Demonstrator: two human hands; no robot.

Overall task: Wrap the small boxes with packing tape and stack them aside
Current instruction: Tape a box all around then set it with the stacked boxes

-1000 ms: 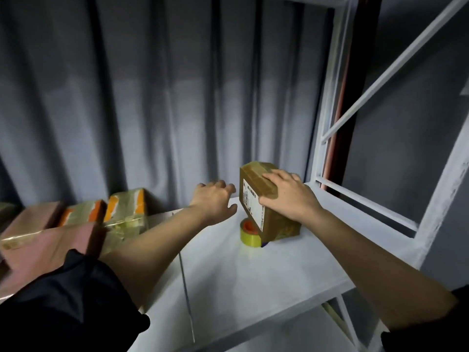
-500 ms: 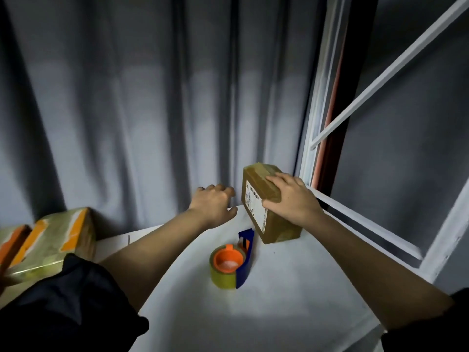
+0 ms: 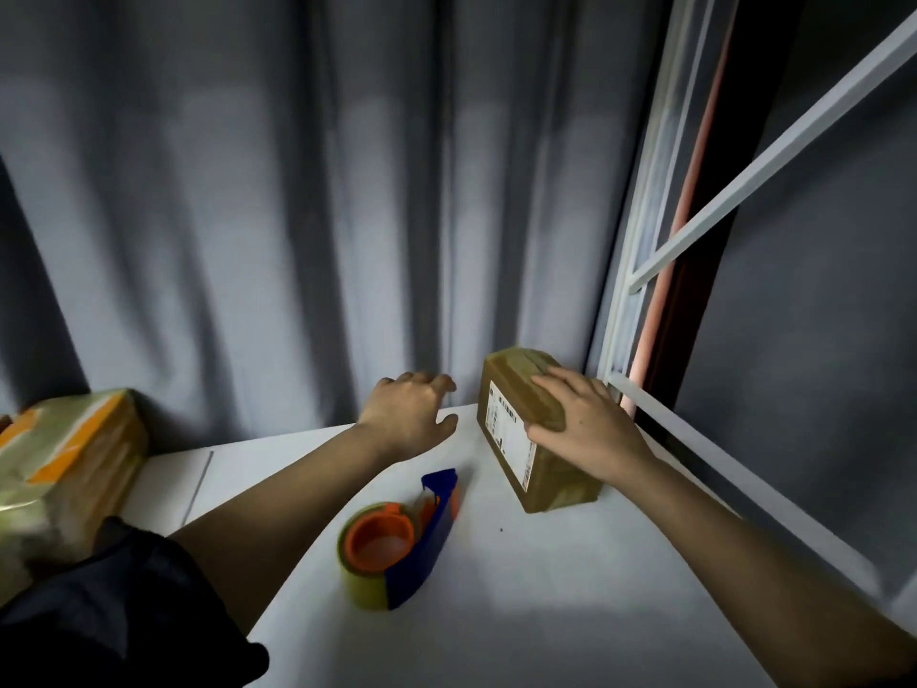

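**Box on edge at the back corner, one hand steadying it**

My right hand [image 3: 583, 429] lies over the small brown tape-wrapped cardboard box [image 3: 533, 434], fingers spread across its top and thumb on the white-labelled side, arm reaching forward. The box stands on a narrow edge on the white shelf [image 3: 546, 588], beside the white metal frame [image 3: 640, 270]. I judge it may tip toward the label side if that hand lets go carelessly. My left hand [image 3: 409, 414] hovers left of the box, fingers loosely curled, holding nothing; it might knock the box. Nearer me than the box sits the blue-and-orange tape dispenser [image 3: 397, 543].
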